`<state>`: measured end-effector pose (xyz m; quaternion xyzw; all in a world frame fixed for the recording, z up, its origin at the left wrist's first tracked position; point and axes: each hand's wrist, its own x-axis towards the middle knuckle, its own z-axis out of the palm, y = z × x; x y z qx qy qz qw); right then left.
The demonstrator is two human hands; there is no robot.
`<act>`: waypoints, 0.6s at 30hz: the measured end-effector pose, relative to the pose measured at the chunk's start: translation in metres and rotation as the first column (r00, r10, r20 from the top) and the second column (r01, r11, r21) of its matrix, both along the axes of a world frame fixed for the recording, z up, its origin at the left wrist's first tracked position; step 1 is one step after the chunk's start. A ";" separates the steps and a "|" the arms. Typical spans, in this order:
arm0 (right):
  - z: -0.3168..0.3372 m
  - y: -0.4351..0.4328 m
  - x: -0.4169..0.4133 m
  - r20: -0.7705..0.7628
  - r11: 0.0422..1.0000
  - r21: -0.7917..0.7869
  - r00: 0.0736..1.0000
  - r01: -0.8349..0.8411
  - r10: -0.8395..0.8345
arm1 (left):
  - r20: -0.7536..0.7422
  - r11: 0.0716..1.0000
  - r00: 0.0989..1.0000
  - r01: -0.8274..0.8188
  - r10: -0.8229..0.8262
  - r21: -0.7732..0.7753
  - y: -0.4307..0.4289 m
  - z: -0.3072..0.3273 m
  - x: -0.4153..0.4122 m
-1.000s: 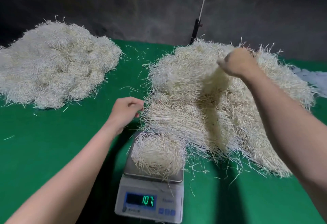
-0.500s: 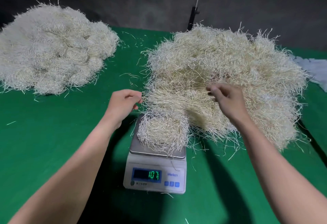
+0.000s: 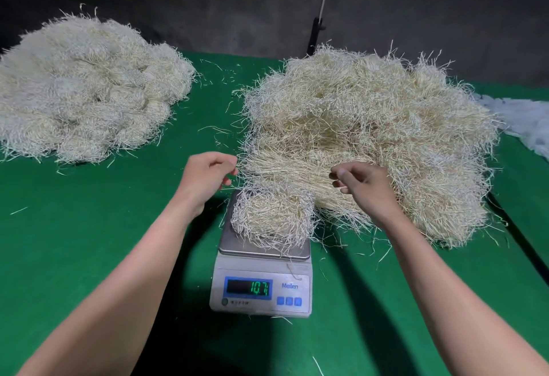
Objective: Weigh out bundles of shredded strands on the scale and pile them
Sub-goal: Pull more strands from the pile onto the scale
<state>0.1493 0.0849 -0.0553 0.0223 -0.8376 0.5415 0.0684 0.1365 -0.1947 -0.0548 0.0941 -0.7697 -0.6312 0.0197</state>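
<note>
A white digital scale (image 3: 261, 286) sits at the centre of the green table and its display reads 10.7. On its steel pan lies a small bundle of pale shredded strands (image 3: 271, 221). Behind and to the right spreads a big loose heap of strands (image 3: 371, 132). My left hand (image 3: 208, 176) hovers just left of the heap's front edge, fingers curled, pinching a few thin strands. My right hand (image 3: 362, 182) lies over the heap's front part behind the pan, thumb and fingers pinching some strands.
A pile of rounded strand bundles (image 3: 86, 90) fills the far left of the green table (image 3: 74, 242). Loose strands lie scattered on the cloth. A crumpled white sheet (image 3: 525, 120) lies at the right edge. A thin pole (image 3: 319, 19) stands behind the heap against a dark wall.
My right hand came down from the top of the loose heap to its front edge near the scale. My left hand stayed by the heap's left edge. The reading stays at 10.7.
</note>
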 end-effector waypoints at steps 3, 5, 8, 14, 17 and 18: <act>-0.002 -0.003 -0.002 0.013 1.000 0.001 1.000 -0.001 0.001 | 0.009 1.000 1.000 -0.007 0.007 0.005 0.002 -0.001 -0.002; -0.004 -0.005 -0.003 0.035 0.999 0.006 0.999 -0.038 0.037 | 0.003 1.000 1.000 -0.010 0.010 0.000 0.004 -0.005 -0.004; -0.021 -0.008 -0.003 0.124 0.906 0.305 0.955 -0.294 0.268 | 0.062 0.967 0.996 0.082 -0.069 -0.240 0.006 -0.018 -0.003; -0.085 -0.035 0.001 0.248 0.664 0.618 0.906 -0.421 0.344 | 0.392 0.784 0.883 0.430 -0.260 -0.447 0.024 -0.063 0.013; -0.093 -0.056 0.002 0.184 0.798 0.452 0.917 -0.398 0.353 | 0.199 0.904 0.973 0.186 -0.116 -0.384 0.043 -0.071 0.015; -0.089 -0.064 0.001 0.120 0.880 0.322 0.937 -0.349 0.327 | 0.194 0.966 0.978 0.124 -0.080 -0.225 0.046 -0.069 0.013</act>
